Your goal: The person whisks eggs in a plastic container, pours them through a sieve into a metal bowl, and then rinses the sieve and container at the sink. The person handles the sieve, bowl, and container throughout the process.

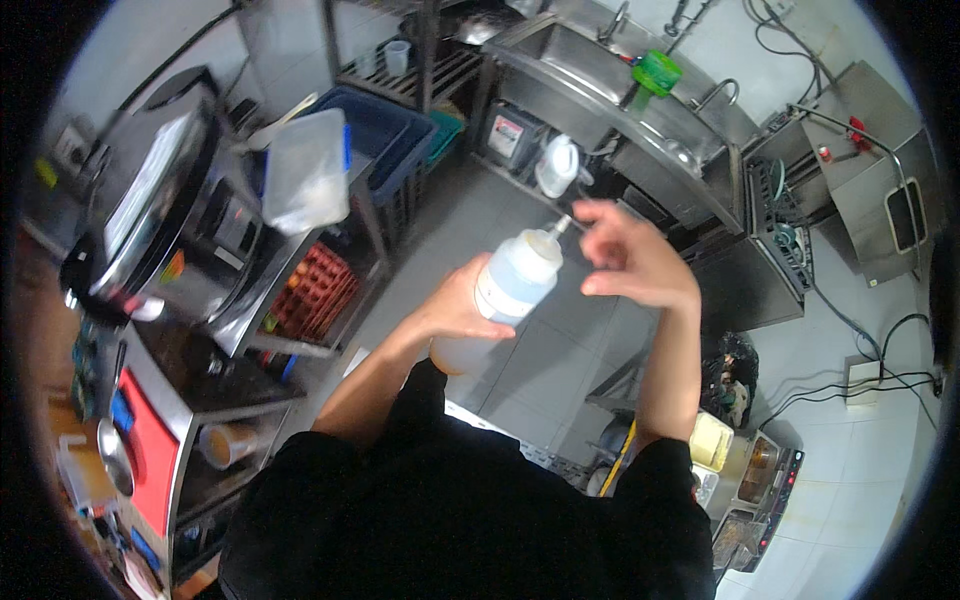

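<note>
My left hand (465,304) is wrapped around a translucent plastic squeeze bottle (521,262) with a white screw cap and a narrow nozzle. The bottle leans to the upper right over the floor, and a pale band with writing circles it. Its lower end is partly hidden behind my hand. Just right of the nozzle hovers my right hand (637,255), blurred, with thumb and fingers apart and nothing visible between them. A small gap separates it from the bottle.
A steel sink (577,60) with a green strainer (657,73) stands ahead, a white jug (557,166) beneath it. On the left are a large electric cooker (202,247), a lidded plastic container (307,169) and a red cutting board (146,450). A heated food well (757,472) stands right.
</note>
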The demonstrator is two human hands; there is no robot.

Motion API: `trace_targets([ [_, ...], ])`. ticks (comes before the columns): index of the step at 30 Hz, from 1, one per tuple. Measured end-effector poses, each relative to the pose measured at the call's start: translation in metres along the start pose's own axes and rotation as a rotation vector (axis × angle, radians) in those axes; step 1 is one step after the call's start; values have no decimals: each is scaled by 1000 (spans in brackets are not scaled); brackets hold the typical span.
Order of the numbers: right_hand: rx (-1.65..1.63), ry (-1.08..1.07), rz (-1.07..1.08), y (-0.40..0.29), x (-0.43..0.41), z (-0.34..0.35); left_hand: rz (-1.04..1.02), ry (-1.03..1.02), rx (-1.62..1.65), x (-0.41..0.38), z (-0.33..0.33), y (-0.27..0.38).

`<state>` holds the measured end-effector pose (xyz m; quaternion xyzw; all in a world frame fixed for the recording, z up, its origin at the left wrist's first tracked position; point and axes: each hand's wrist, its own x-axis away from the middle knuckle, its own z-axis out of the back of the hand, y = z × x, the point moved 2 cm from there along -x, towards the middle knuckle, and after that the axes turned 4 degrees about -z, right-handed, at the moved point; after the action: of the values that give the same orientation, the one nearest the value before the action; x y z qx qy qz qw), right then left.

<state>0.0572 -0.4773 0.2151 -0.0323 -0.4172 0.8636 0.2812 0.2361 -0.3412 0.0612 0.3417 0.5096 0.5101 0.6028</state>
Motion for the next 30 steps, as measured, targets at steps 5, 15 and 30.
trace_targets([
  [5, 305, 375, -362, 88, -59, 22, -12, 4, -439, -130, -24, -20],
  [15, -507, 749, -156, 275, -121, 146, -263, -324, -567, -382, -73, -75],
  [30, -981, 88, 938, 385, -381, 408, 150, -1052, 430, -735, -18, -150],
])
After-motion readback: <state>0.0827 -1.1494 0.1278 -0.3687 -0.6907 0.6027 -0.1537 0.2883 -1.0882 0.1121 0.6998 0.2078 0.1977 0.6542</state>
